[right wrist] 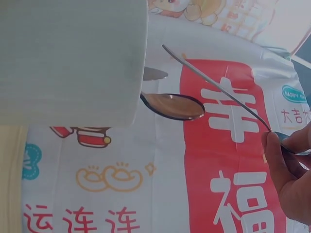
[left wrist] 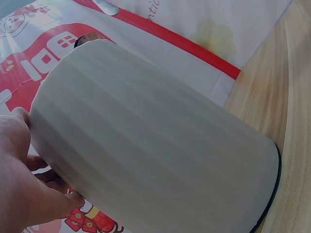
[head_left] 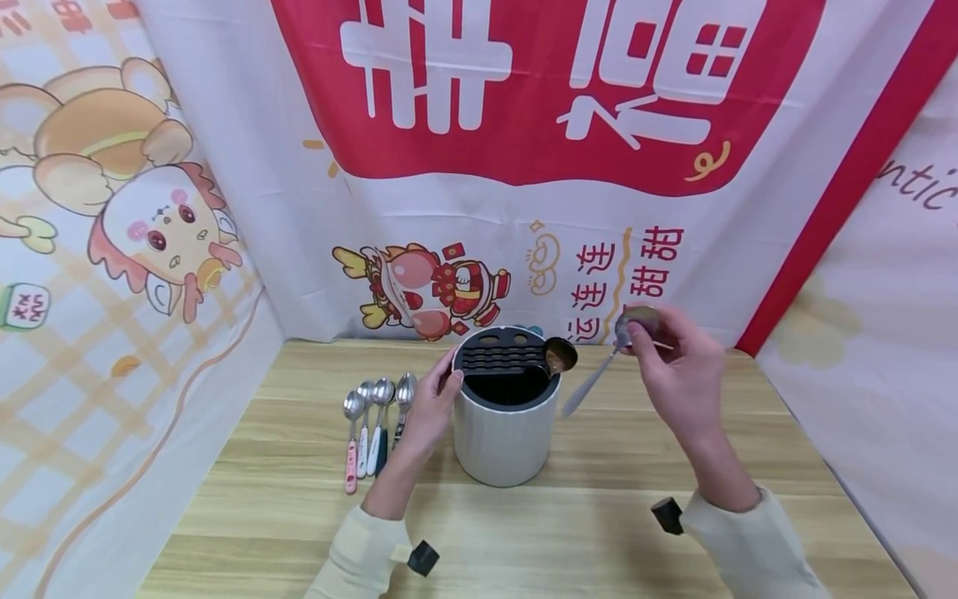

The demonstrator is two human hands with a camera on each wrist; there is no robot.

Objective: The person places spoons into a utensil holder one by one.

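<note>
At frame centre the fingers of my left hand (head_left: 434,405) grip a white container (head_left: 503,441), and right of centre my right hand (head_left: 679,370) pinches a spoon (head_left: 590,388) by its bowl.

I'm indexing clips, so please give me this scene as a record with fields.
Left hand: grips the white container near its rim
Right hand: pinches a silver spoon by its bowl end
White container: upright on the wooden table, with black insert
In container: dark spoon, bowl above the rim
Left of container: row of spoons
Backdrop: red-and-white printed cloth
</note>
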